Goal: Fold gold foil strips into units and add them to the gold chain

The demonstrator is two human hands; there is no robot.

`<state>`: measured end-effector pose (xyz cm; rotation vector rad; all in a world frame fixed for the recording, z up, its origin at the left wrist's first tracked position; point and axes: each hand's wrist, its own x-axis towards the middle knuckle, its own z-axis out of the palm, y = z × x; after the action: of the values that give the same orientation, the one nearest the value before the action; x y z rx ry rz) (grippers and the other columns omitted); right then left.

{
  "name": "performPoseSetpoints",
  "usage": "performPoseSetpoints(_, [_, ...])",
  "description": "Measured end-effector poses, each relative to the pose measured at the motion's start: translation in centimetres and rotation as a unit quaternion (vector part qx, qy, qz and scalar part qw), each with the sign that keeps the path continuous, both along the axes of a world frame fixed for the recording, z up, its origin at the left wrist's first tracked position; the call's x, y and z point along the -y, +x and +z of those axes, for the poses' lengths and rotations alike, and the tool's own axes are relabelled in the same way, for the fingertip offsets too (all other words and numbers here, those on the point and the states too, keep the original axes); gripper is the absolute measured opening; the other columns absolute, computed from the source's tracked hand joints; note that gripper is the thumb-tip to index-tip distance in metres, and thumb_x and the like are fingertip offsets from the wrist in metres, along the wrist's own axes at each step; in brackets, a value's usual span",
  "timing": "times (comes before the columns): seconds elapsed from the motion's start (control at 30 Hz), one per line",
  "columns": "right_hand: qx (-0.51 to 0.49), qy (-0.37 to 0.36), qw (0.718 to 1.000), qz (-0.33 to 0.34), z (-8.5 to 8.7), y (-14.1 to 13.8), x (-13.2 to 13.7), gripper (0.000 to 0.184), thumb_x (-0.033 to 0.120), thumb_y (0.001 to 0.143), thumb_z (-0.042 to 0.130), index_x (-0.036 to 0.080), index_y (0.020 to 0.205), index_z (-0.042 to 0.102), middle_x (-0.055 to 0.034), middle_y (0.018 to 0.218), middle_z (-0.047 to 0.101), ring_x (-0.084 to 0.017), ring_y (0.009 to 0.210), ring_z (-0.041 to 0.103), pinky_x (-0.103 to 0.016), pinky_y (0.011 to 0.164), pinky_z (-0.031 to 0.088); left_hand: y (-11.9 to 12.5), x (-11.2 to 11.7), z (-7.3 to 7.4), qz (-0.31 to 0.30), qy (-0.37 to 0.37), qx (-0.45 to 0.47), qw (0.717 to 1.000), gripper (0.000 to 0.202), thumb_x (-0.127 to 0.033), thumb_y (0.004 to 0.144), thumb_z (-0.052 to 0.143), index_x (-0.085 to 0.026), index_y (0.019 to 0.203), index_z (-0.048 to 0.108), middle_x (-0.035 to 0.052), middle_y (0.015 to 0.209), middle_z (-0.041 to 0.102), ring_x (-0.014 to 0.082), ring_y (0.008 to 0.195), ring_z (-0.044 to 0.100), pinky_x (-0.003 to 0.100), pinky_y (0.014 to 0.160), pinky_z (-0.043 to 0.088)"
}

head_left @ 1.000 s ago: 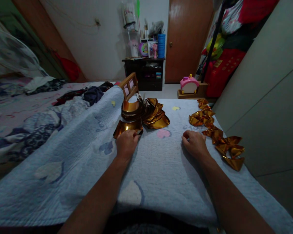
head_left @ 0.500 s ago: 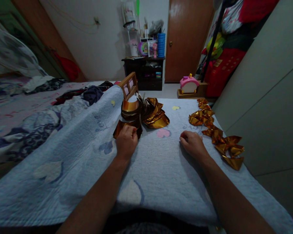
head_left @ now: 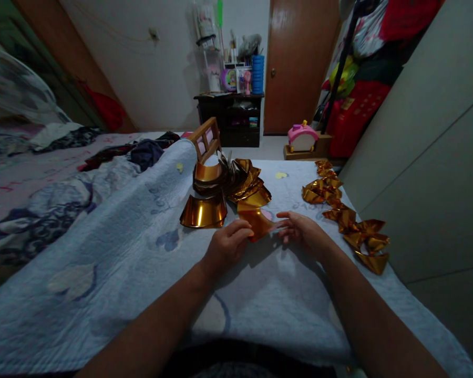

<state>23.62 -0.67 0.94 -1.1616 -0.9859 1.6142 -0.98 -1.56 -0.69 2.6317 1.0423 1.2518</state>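
Foil sheet (head_left: 260,223) pinched in the left hand (head_left: 226,244); right hand (head_left: 305,231) at its other end, grip unclear; folded pieces (head_left: 325,189) near the cloth's (head_left: 271,294) right edge.

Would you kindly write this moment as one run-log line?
left hand: holds gold sheet | right hand: at sheet's right edge, grip unclear | on cloth: more gold sheets, folded gold pieces

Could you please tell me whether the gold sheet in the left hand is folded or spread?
Spread: the gold sheet shows one broad, curved face reaching from the left hand toward the right hand.
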Motion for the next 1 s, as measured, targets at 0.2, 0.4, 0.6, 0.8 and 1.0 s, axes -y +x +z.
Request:
performPoseSetpoints(0.2, [-0.044,-0.019,0.998,-0.034,0.1,0.3,-0.1,0.032,0.029,0.069,0.083,0.021,0.092,0.062,-0.0026,0.081,0.072,-0.013,0.06,0.062,-0.023,0.051,0.049,0.2,0.5,0.4,-0.067,-0.015,0.034,0.997,0.018,-0.012,0.096,0.05,-0.02,0.097,0.066,0.0088,0.106,0.07,0.0158,0.097,0.069,0.026,0.081,0.059])
performPoseSetpoints(0.4, [-0.086,-0.009,0.995,-0.039,-0.4,0.5,-0.2,0.039,0.028,0.062,0.087,0.021,0.094,0.066,0.0,0.083,0.072,-0.013,0.066,0.063,-0.024,0.06,0.048,0.4,1.3,0.8,-0.127,-0.061,0.041,0.989,0.024,-0.006,0.09,0.047,-0.02,0.099,0.064,0.0116,0.111,0.066,0.0194,0.102,0.067,0.032,0.086,0.059])
performPoseSetpoints(0.6, [-0.025,0.04,0.998,-0.043,0.1,0.5,-0.1,0.03,0.033,0.058,0.088,0.019,0.076,0.068,0.0034,0.065,0.063,-0.009,0.054,0.048,-0.022,0.05,0.034,0.8,1.4,1.0,-0.103,-0.132,0.127,0.978,0.02,-0.012,0.091,0.048,-0.021,0.102,0.063,0.0088,0.111,0.062,0.0183,0.097,0.064,0.032,0.084,0.055])
performPoseSetpoints(0.8, [0.001,0.074,0.994,-0.082,-0.2,0.9,-0.5,0.039,0.044,0.058,0.089,0.018,0.077,0.067,0.006,0.053,0.054,-0.006,0.042,0.036,-0.021,0.041,0.024,1.2,1.0,0.6,-0.05,-0.371,0.277,0.885,0.05,-0.025,0.087,0.068,-0.024,0.133,0.047,-0.0065,0.075,0.051,0.0075,0.058,0.045,0.019,0.056,0.037])
performPoseSetpoints(1.0, [-0.027,0.093,0.994,-0.058,-0.1,0.6,-0.3,0.04,0.042,0.056,0.093,0.019,0.081,0.072,-0.0047,0.081,0.074,-0.017,0.069,0.063,-0.028,0.063,0.049,1.6,0.6,0.1,-0.159,-0.55,0.295,0.766,0.086,-0.028,0.085,0.071,-0.029,0.155,0.022,-0.0009,0.086,0.066,0.0088,0.055,0.059,0.019,0.053,0.043])
